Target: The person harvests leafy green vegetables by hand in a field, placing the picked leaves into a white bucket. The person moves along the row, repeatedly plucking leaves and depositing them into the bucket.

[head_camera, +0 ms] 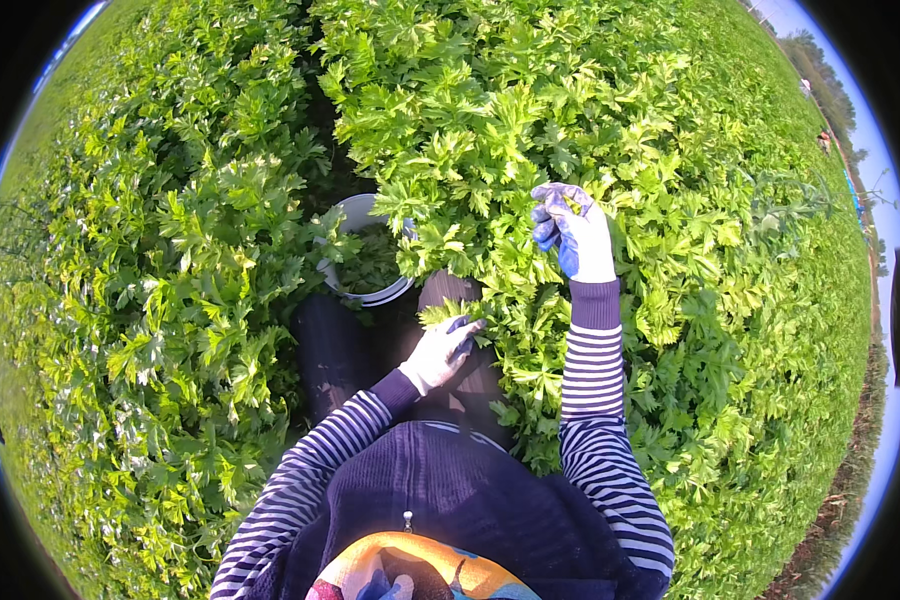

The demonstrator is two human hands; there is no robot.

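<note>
Both my hands wear white knit gloves with blue-coated palms and fingers. My left hand (444,354) is low over my dark trousers, its fingers closed around a small bunch of green leaves (450,309) with lobed edges. My right hand (572,225) is raised above the leafy plants (510,165) to the right, fingers curled; whether anything thin is between them cannot be told. A white plastic bucket (375,296) stands in the gap between the plant rows, just beyond my knees, with picked green leaves (371,259) inside.
Dense leafy plants (157,300) rise on both sides of a narrow dark furrow (326,127). Leaves overhang the bucket's left and right rim. Far off at the right edge are trees (825,75) and a small, unclear figure (824,140).
</note>
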